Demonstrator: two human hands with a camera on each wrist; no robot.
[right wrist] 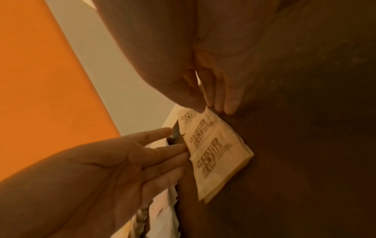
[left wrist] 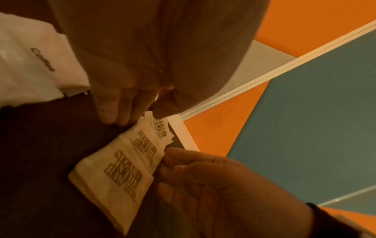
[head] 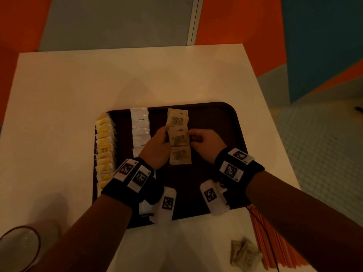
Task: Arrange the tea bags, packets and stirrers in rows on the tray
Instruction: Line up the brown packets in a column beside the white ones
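A dark brown tray (head: 216,122) lies on a white table (head: 59,85). It holds three rows: yellow tea bags (head: 104,148) along its left edge, white coffee packets (head: 139,126), and brown sugar packets (head: 178,138) overlapping in the middle. My left hand (head: 165,132) lays straight fingers (right wrist: 179,149) against the left edge of the sugar row (right wrist: 215,153). My right hand (head: 193,137) touches the row's right edge (left wrist: 122,169) with bent fingertips (left wrist: 167,161). Neither hand lifts a packet. Orange stirrers (head: 275,242) lie on the table at the front right.
Loose brown packets (head: 244,252) sit on the table beside the stirrers. A round glass (head: 19,246) stands at the front left corner. A white packet (head: 144,208) lies at the tray's front edge under my left wrist. The tray's right part is bare.
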